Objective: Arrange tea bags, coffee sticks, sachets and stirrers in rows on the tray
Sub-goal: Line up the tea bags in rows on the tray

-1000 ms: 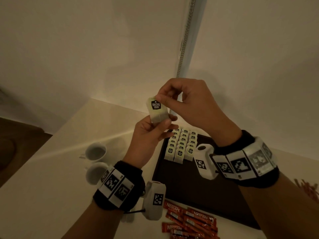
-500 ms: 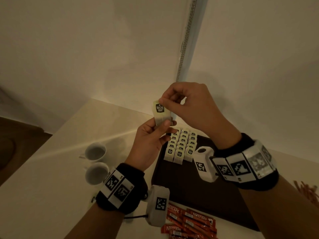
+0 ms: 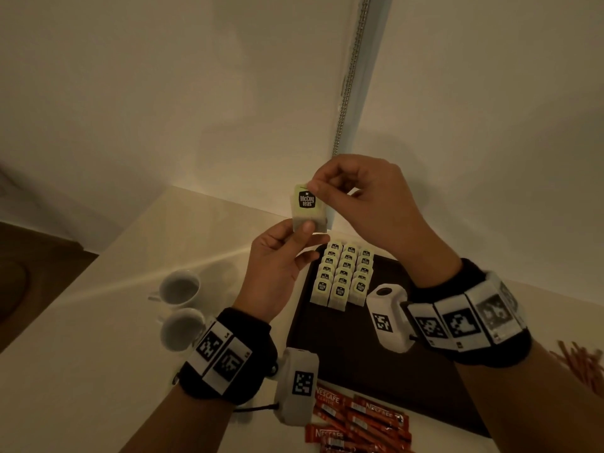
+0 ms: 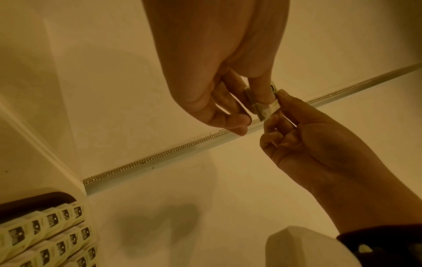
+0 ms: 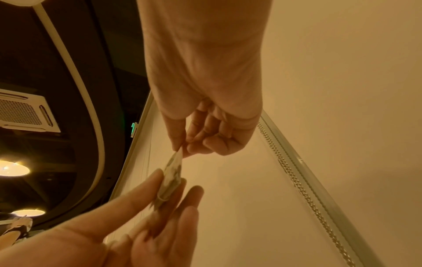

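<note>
Left hand (image 3: 277,253) pinches the tea bag (image 3: 307,209) at its lower edge btwn thumb and fingers; right hand (image 3: 366,197) pinches the top corner (label faces the head cam). Below the grip: tray (image 3: 376,364) w/ tea bag rows (image 3: 343,276).

Stirrers (image 3: 585,364) at 4 o'clock cut by frame edge, blurred; coffee sticks (image 3: 356,420) at 6 o'clock cropped; rear tea bag labels (image 3: 350,249) unreadable.
</note>
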Motion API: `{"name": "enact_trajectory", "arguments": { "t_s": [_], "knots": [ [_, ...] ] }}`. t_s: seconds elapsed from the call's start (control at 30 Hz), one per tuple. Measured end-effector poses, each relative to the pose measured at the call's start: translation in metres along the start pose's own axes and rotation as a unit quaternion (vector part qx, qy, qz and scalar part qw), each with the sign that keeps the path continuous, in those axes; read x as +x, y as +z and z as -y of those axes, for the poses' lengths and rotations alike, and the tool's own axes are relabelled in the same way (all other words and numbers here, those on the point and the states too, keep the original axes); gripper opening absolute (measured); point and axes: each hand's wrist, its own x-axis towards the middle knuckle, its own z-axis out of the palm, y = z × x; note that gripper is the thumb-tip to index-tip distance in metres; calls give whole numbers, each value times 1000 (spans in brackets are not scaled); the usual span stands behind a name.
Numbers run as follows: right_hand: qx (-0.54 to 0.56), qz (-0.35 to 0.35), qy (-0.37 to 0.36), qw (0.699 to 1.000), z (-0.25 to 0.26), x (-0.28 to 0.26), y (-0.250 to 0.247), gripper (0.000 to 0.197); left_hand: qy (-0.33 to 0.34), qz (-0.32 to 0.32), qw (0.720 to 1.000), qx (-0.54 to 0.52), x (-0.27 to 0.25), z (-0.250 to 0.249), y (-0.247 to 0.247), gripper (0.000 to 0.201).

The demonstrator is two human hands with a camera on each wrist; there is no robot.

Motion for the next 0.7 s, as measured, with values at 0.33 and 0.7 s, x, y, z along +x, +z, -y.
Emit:
{"name": "enact_trajectory", "arguments": {
  "t_s": [0.33, 0.7],
  "knots": [
    [-32, 39, 176, 983, -102, -47, -10, 9, -36, -13, 982, 185, -26, 6, -66, 26],
    [-142, 196, 407, 881, -232, -124, 26, 13, -174, -65, 935, 301, -113, 27, -161, 15]
  ]
}}
